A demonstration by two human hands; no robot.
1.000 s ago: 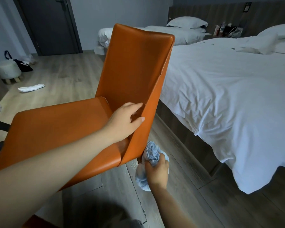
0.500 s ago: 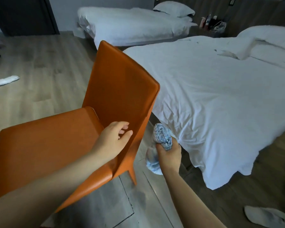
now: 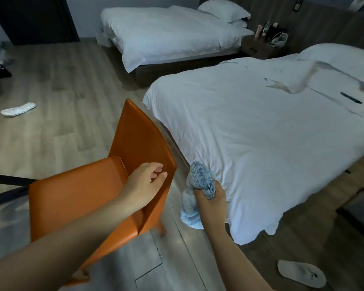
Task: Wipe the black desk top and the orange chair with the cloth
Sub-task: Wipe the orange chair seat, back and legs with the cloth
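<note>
So the right hand (image 3: 211, 204) has the cloth (image 3: 202, 179) balled up in its fingers, just right of the orange chair (image 3: 139, 139) back — left hand (image 3: 144, 183) loosely curled at that edge, grip unclear.

A near bed (image 3: 261, 143) and a far bed (image 3: 166, 34), both white-sheeted, are standing on a wood-plank floor (image 3: 51, 133). A cluttered nightstand (image 3: 259, 49) is sitting between them against a wood-panelled wall (image 3: 324, 24). A dark door (image 3: 34, 17) is showing far left.
</note>
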